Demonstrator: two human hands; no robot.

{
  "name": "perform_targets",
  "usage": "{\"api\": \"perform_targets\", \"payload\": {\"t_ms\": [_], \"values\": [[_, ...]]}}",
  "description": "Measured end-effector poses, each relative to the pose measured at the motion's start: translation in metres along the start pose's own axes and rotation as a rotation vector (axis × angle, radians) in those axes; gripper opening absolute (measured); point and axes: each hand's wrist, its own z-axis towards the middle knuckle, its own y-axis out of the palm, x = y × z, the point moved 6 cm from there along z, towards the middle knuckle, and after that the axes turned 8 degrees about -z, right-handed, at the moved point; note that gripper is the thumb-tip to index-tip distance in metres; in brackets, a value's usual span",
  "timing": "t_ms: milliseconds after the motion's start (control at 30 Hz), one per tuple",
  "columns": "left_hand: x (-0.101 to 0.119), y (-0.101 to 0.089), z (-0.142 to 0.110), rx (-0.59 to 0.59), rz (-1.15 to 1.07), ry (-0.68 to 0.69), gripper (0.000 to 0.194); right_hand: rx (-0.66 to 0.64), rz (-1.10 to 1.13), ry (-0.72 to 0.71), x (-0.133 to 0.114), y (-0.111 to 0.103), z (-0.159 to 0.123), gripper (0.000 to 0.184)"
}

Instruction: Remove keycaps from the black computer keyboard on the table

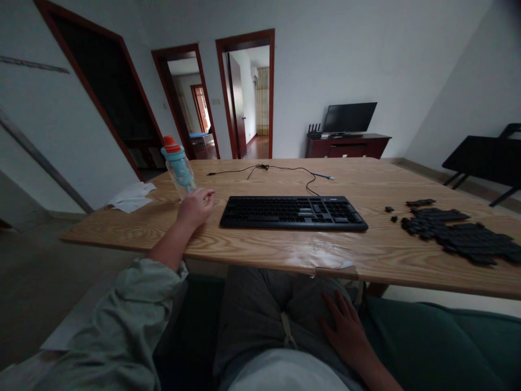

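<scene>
My left hand (pixel 197 208) is raised a little over or resting on the table left of the keyboard; I cannot tell which. Its fingers are curled in, and whatever they may hold is hidden. Just behind it stands a clear water bottle (pixel 179 172) with a blue collar and orange cap, partly covered by the hand. A black keyboard (pixel 293 213) lies flat in front of me, its cable (pixel 285 167) running across the far side of the table. My right hand (pixel 344 328) lies on my thigh, fingers spread, holding nothing.
Black keycaps (pixel 468 233) lie in rows and a small heap on the table's right side, with two loose ones apart. White paper (pixel 132 197) lies at the left edge. The wooden table's front edge (pixel 264 262) is close to my lap.
</scene>
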Motion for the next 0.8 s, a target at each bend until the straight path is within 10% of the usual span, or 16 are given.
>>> {"api": "perform_targets", "payload": {"t_ms": [167, 333, 567, 800], "values": [[-0.032, -0.015, -0.023, -0.228, 0.168, -0.073, 0.038, -0.227, 0.056, -0.061, -0.015, -0.042, 0.002, 0.064], [-0.046, -0.014, -0.035, -0.269, 0.09, -0.157, 0.031, -0.48, 0.373, -0.511, -0.079, -0.165, -0.015, 0.053], [0.03, -0.002, -0.031, -0.122, -0.567, -0.176, 0.051, 0.127, 0.283, -0.815, -0.142, -0.298, 0.032, 0.046], [0.142, 0.033, -0.035, -0.4, -0.894, -0.042, 0.046, 0.424, 0.007, -0.734, -0.197, -0.306, 0.114, 0.053]]}}
